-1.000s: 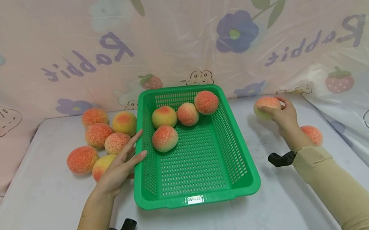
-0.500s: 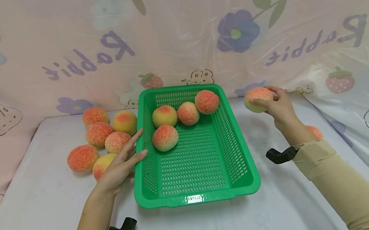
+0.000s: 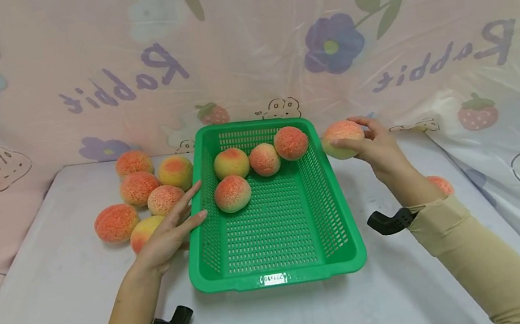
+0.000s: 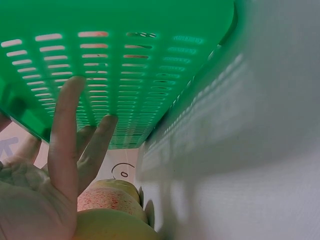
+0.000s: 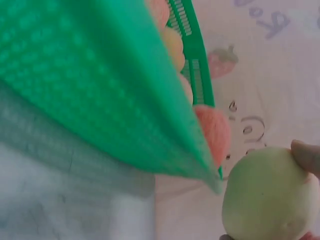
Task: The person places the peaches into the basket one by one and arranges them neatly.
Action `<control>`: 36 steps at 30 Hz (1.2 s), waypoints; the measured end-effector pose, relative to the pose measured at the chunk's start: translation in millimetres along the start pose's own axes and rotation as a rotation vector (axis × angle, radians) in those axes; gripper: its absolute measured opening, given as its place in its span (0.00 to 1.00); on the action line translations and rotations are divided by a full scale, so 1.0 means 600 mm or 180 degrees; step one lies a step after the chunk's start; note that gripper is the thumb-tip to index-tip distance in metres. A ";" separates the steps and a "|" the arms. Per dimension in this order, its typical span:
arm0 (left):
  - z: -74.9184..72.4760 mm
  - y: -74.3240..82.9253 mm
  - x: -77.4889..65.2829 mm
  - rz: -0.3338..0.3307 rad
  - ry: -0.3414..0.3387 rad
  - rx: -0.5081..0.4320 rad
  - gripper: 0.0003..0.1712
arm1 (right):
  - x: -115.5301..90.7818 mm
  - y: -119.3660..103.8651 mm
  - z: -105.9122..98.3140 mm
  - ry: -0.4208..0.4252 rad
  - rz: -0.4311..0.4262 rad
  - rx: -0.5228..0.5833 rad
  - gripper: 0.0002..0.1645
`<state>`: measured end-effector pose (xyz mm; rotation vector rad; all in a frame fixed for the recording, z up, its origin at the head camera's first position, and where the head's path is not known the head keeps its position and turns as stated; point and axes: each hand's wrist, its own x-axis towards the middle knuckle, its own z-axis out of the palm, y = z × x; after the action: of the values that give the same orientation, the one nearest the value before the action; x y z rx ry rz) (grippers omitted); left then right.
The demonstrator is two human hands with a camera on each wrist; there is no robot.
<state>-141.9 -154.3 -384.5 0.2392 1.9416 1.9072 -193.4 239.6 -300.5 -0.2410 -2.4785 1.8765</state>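
A green perforated basket (image 3: 279,278) stands mid-table with several peaches inside, among them a red peach (image 3: 291,143) at its back right. My left hand (image 3: 165,241) rests against the basket's left wall; in the left wrist view its extended fingers (image 4: 65,135) touch the slotted side. Between thumb and fingers, my right hand (image 3: 382,153) grips a pale yellow-pink peach (image 3: 342,140) beside the basket's right rim. In the right wrist view that held peach (image 5: 270,195) shows its pale green underside, close to the rim, and most of the hand is out of frame.
Several peaches lie on the white table (image 3: 58,310) left of the basket, including a red one (image 3: 116,224) and a yellow one (image 3: 175,172). Another peach (image 3: 442,185) sits at the right, partly behind the right wrist. A printed curtain (image 3: 240,45) hangs behind.
My right hand has lifted the peach off the table's right side and carried it left to the basket's rim. The left hand and basket have stayed in place.
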 end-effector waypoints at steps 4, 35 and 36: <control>0.000 0.000 0.000 -0.0003 -0.0002 -0.0014 0.37 | -0.004 -0.006 0.013 -0.0119 -0.0060 -0.0035 0.46; 0.001 -0.001 0.000 -0.0049 0.0068 0.0054 0.37 | -0.013 -0.033 0.144 -0.0651 0.0126 0.0062 0.44; 0.001 -0.001 0.000 -0.0048 0.0070 0.0044 0.37 | -0.013 -0.033 0.147 -0.0659 0.0121 0.0099 0.44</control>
<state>-141.6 -154.0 -385.3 0.2077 1.9658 1.8950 -197.9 148.9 -305.5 -0.0979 -2.5871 2.0512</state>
